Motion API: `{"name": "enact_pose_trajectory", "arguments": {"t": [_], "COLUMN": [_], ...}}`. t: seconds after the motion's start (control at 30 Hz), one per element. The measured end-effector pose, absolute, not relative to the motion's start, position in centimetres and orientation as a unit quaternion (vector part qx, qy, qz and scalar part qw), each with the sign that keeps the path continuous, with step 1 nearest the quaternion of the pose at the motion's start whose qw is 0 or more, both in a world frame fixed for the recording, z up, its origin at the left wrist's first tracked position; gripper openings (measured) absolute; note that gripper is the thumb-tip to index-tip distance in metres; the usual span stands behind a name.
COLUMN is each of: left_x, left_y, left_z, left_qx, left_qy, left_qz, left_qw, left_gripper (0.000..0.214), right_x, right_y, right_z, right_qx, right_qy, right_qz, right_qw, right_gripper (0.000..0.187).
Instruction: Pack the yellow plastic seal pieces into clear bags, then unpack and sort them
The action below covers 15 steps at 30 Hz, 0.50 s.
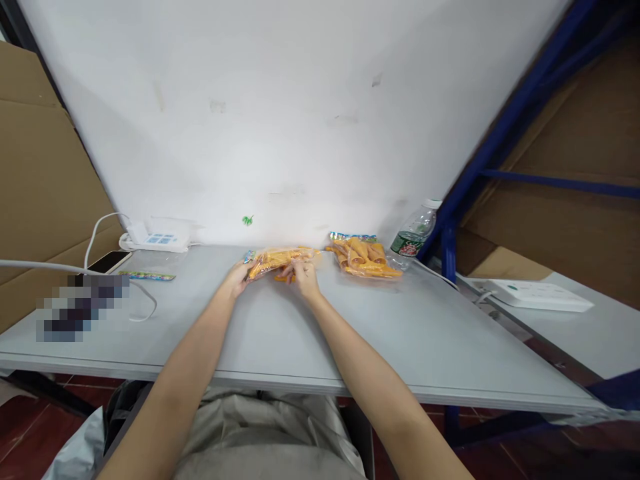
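Near the back of the grey table, a clear plastic bag of orange pieces (274, 259) lies between both hands. My left hand (241, 276) is closed on the bag's left end, by its printed blue-green strip. At the bag's right side my right hand (304, 275) has its fingers pressed together on the plastic; an orange bit shows under the fingertips. To the right is a second clear bag of orange cone-shaped pieces (361, 257), with a colourful header, touched by neither hand.
A water bottle (416, 233) leans at the back right. On the left are a power strip (163, 241), a phone (107, 262), a flat clear bag with a printed strip (147, 275), white cables and a blurred patch. Another white power strip (537, 295) lies far right.
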<state>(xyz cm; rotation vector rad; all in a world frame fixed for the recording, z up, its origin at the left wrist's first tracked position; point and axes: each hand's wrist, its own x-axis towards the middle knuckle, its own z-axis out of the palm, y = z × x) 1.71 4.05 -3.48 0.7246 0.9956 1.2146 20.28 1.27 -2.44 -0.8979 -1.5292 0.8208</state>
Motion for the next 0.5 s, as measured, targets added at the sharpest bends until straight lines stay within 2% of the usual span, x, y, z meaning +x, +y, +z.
{"name": "enact_pose_trajectory", "arguments": {"t": [0.2,0.4,0.5], "left_x": [2.7,3.7,3.8], "left_y": [3.9,3.6,3.4], "left_z": [-3.0,-2.7,-2.7], "left_qx": [0.277,0.24,0.24], "left_qy": [0.405,0.387,0.387], "left_qz": [0.649,0.691,0.669], "left_qw": [0.582,0.561,0.587], "left_gripper": [0.018,0.023,0.009], "right_x": [20.2,19.9,20.1], "right_y": [1.3,2.2,3.0], "right_z": [-2.6,-3.5,-4.3], "right_qx": [-0.405,-0.436,-0.486], "right_qy": [-0.684,-0.722,-0.697], "right_qz": [0.262,0.232,0.237], "right_qw": [0.547,0.484,0.471], "right_gripper": [0.057,0.036,0.034]}}
